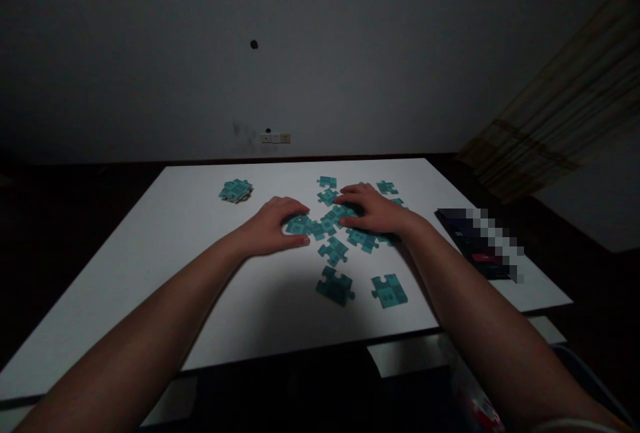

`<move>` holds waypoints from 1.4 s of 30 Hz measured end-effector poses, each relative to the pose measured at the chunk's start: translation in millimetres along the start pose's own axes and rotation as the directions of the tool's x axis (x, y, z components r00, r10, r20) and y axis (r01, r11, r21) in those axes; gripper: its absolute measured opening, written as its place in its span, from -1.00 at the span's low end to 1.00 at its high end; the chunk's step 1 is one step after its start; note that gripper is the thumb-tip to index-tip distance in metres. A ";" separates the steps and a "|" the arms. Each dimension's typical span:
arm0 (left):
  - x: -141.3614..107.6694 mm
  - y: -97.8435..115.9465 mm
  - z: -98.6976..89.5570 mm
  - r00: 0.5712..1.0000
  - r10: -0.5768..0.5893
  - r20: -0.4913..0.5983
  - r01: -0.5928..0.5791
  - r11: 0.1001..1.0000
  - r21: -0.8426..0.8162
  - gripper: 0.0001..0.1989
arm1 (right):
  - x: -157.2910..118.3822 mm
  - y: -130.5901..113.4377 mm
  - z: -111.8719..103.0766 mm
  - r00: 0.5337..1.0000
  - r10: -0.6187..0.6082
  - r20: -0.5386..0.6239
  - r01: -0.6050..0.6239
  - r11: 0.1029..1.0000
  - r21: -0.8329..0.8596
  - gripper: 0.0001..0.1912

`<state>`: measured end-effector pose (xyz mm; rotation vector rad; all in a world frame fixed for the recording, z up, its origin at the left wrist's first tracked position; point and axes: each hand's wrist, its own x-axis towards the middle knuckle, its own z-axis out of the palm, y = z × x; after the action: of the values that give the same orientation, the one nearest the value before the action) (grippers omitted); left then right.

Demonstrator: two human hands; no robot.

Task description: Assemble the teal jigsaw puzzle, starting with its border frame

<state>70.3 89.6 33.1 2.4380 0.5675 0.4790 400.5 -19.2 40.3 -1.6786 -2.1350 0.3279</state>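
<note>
Several teal puzzle pieces (333,251) lie spread over the middle and right of the white table, some overlapping. My left hand (277,225) rests on the table at the left edge of the spread, thumb and fingers apart around a teal piece (299,224) that lies flat. Over the pieces on the right is my right hand (367,208), its fingers spread and touching or just above them; what is under its palm is hidden. Two separate pieces, a darker one (336,286) and a lighter one (390,291), lie nearer the front edge.
A small stack of teal pieces (236,190) sits at the back left of the white table (150,246). On the right lies a dark flat item (470,243), partly pixelated. Behind the table stand a grey wall with sockets (275,138) and a striped curtain (545,120).
</note>
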 end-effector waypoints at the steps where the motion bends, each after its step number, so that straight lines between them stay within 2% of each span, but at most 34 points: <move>1: 0.4 -0.3 0.3 1.000 0.011 0.020 -0.012 0.999 0.040 -0.27 | -0.3 0.4 0.1 1.000 0.010 -0.006 -0.010 1.000 -0.001 -0.53; 3: 1.2 -1.4 1.7 0.999 0.013 0.040 -0.017 0.995 0.096 -0.27 | -1.1 3.6 -1.7 0.999 0.027 -0.022 -0.027 1.000 -0.006 -0.63; 7: 2.2 -2.1 3.5 0.999 0.034 0.032 -0.037 0.994 0.099 -0.41 | -2.4 14.0 -9.7 0.998 0.056 -0.007 -0.056 0.997 -0.048 -0.77; 14: 0.7 1.5 1.1 0.997 0.071 0.000 -0.071 0.995 0.074 -0.56 | -1.3 21.1 -14.8 0.996 0.082 -0.021 -0.084 0.987 -0.135 -0.75; 17: -0.9 -0.1 2.3 0.994 0.108 -0.018 -0.106 0.990 0.091 -0.56 | -1.3 16.3 -16.0 0.998 0.061 -0.025 -0.063 0.995 -0.076 -0.74; 20: -2.3 1.0 6.9 0.992 0.123 -0.003 -0.122 0.985 0.121 -0.47 | -2.3 11.7 -17.4 0.998 0.056 0.022 -0.055 0.998 -0.033 -0.61; 23: -2.4 6.1 15.1 0.992 0.123 0.026 -0.125 0.983 0.135 -0.42 | -4.2 10.3 -17.4 0.995 0.093 0.043 -0.093 0.996 -0.001 -0.58; 26: -1.2 10.9 23.2 0.989 0.141 0.043 -0.145 0.982 0.118 -0.50 | -4.9 10.6 -16.4 0.989 0.148 -0.009 -0.147 0.987 0.067 -0.59; 28: -0.2 12.4 26.0 0.986 0.164 0.039 -0.168 0.981 0.095 -0.58 | -3.3 11.7 -16.9 0.982 0.161 -0.093 -0.146 0.978 0.152 -0.70; 30: 0.8 12.7 26.6 0.982 0.186 0.023 -0.187 0.979 0.076 -0.66 | 0.1 14.8 -19.1 0.947 0.185 -0.262 -0.120 0.962 0.245 -0.79; 31: 1.2 12.8 26.3 0.981 0.193 0.017 -0.194 0.979 0.069 -0.68 | 2.2 17.4 -20.7 0.904 0.211 -0.372 -0.106 0.953 0.285 -0.81; 33: 1.8 13.0 25.3 0.978 0.207 0.011 -0.207 0.977 0.058 -0.71 | 6.4 24.5 -24.3 0.767 0.278 -0.578 -0.081 0.936 0.343 -0.77; 35: 2.1 13.6 24.3 0.976 0.216 0.013 -0.217 0.975 0.050 -0.71 | 9.6 32.1 -26.6 0.635 0.335 -0.696 -0.072 0.923 0.379 -0.73; 36: 2.1 14.0 23.9 0.976 0.219 0.013 -0.220 0.974 0.048 -0.71 | 10.5 35.1 -26.8 0.593 0.355 -0.722 -0.076 0.918 0.389 -0.72; 37: 2.1 14.3 23.6 0.975 0.220 0.012 -0.221 0.974 0.046 -0.71 | 11.1 37.3 -26.2 0.573 0.368 -0.732 -0.087 0.916 0.393 -0.72; 38: 2.0 14.6 23.4 0.976 0.219 0.012 -0.220 0.975 0.044 -0.71 | 11.3 38.5 -24.9 0.573 0.375 -0.729 -0.104 0.916 0.388 -0.73; 39: 1.9 14.7 23.2 0.976 0.217 0.012 -0.218 0.975 0.042 -0.70 | 11.2 38.7 -22.9 0.592 0.376 -0.713 -0.128 0.917 0.377 -0.75; 42: 1.7 14.3 22.9 0.978 0.207 0.007 -0.207 0.978 0.040 -0.70 | 10.6 36.6 -14.2 0.703 0.366 -0.610 -0.218 0.927 0.305 -0.84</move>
<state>86.2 69.4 24.6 2.5492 0.3255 0.5531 436.7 -0.6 39.3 -1.6772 -1.2633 0.0220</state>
